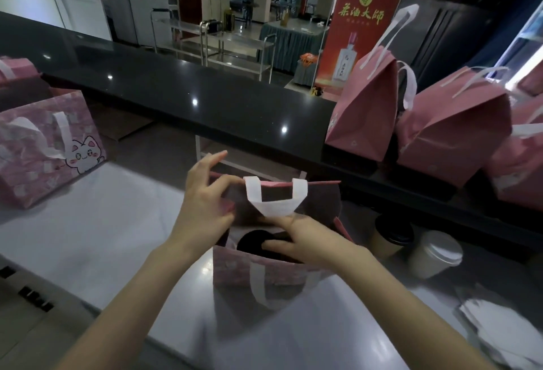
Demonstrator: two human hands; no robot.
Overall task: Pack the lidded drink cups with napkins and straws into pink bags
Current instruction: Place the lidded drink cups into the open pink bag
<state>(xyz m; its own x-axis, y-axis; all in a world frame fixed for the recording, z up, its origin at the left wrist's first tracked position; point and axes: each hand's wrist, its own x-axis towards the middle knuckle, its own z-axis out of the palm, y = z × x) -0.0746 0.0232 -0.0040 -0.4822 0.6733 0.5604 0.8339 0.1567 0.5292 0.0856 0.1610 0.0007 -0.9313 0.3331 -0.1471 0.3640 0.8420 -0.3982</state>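
Observation:
An open pink bag with white handles stands on the steel counter in front of me. Inside it shows the black lid of a cup. My left hand pinches the bag's left rim near the far handle. My right hand reaches into the bag's mouth, its fingers lying over the black lid. Right of the bag stand a brown cup with a black lid and a pale cup with a white lid. A pile of white napkins lies at the right edge.
Several closed pink bags sit on the raised dark ledge at the right. Another pink bag with a cat print stands open at the left. The steel counter runs left and toward me.

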